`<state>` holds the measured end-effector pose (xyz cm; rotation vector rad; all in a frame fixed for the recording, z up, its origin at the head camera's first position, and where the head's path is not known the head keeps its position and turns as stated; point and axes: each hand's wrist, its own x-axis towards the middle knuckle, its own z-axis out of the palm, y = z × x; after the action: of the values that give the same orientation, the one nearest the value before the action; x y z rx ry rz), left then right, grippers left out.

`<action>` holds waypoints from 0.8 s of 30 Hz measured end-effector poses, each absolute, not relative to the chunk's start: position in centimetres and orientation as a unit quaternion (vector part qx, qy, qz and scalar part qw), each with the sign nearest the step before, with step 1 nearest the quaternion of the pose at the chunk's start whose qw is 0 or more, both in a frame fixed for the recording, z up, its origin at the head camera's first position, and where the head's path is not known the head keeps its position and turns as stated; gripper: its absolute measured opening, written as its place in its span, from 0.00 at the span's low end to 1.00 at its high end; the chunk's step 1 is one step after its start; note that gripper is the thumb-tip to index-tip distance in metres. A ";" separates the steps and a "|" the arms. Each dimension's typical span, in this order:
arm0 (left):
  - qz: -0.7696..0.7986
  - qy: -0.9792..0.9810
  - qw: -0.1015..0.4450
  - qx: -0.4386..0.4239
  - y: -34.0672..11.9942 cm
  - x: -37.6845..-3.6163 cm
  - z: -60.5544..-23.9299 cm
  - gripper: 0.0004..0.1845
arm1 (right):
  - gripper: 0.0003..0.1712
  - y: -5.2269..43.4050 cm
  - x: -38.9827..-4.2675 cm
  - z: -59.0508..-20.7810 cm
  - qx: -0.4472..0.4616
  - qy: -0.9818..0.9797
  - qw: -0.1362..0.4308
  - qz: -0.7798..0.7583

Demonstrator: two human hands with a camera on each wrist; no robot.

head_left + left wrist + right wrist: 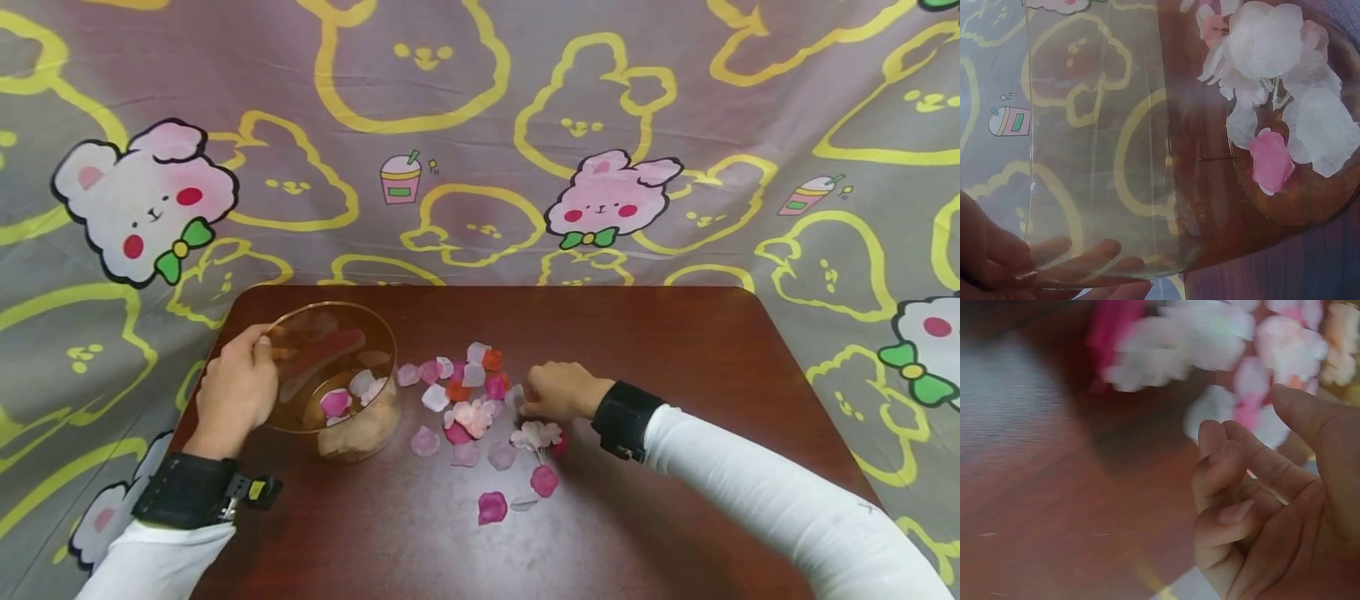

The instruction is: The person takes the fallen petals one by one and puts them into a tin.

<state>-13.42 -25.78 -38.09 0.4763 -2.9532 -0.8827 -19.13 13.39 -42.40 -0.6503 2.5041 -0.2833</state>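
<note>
My left hand point(242, 390) grips the near-left rim of a clear amber bowl point(303, 358), the thumb over the edge and the fingers along the outside wall. Inside it lie a pink petal point(1271, 161) and several white petals point(1325, 128). My right hand point(561, 390) is low over the table at the right side of the scattered petals point(465, 454). Its lower fingers are curled, the thumb stands apart from the index finger, and nothing shows between them. A pale petal point(1213, 406) lies right at the fingertips.
A cream flower point(471, 417) lies among the petals, and a white flower with a thin stem point(537, 435) lies just below the right hand. A magenta petal point(492, 507) is nearer the front. The brown table point(675, 533) meets a patterned cloth point(465, 150) behind.
</note>
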 end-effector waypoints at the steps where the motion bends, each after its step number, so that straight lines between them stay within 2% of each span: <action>1: -0.281 -0.947 0.013 0.152 -25.8 -13.4 -38.1 0.27 | 0.12 13.7 -19.1 -42.8 -0.240 0.928 0.268 -0.099; 9: -0.285 -0.946 0.012 0.154 -25.6 -13.5 -38.1 0.27 | 0.13 14.5 -18.1 -44.4 -0.231 0.930 0.275 -0.082; 24: -0.285 -0.945 0.014 0.157 -25.7 -13.4 -38.1 0.27 | 0.08 14.8 -17.8 -45.3 -0.265 0.922 0.260 -0.110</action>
<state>-13.43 -25.70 -38.15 0.4903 -2.9439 -0.8891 -17.79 14.80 -45.25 -0.7184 2.4978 -0.2987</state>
